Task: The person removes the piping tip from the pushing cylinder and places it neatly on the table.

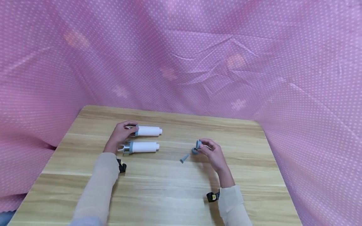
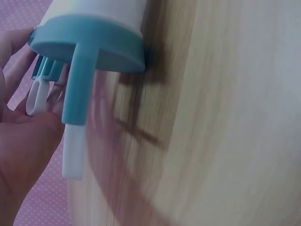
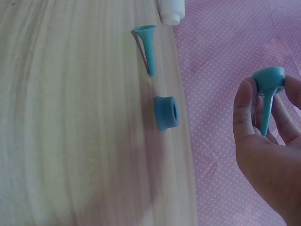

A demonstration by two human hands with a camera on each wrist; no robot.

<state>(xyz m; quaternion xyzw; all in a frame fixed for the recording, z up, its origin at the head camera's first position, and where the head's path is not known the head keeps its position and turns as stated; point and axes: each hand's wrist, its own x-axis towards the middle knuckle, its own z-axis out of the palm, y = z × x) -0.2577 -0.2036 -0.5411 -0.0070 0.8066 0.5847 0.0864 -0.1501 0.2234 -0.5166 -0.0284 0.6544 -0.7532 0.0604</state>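
Two white pastry syringes with blue-green collars lie side by side on the table at the left. My left hand point(image 1: 121, 134) grips the far syringe point(image 1: 149, 131) at its collar end, with thumb and fingers around it. The near syringe point(image 1: 145, 147) lies close beside that wrist; in the left wrist view its collar point(image 2: 89, 40) partly hides the hand. At the right, my right hand point(image 1: 216, 157) pinches a blue-green nozzle point(image 3: 268, 77) with a round cup and thin stem. Below it rest a short ring-shaped nozzle point(image 3: 164, 114) and a slim funnel-shaped nozzle point(image 1: 184, 158).
The wooden table point(image 1: 158, 188) has its far edge against a pink dotted cloth point(image 1: 181, 47), which also hangs along both sides. Black wrist cameras point(image 1: 212, 197) are strapped to both wrists.
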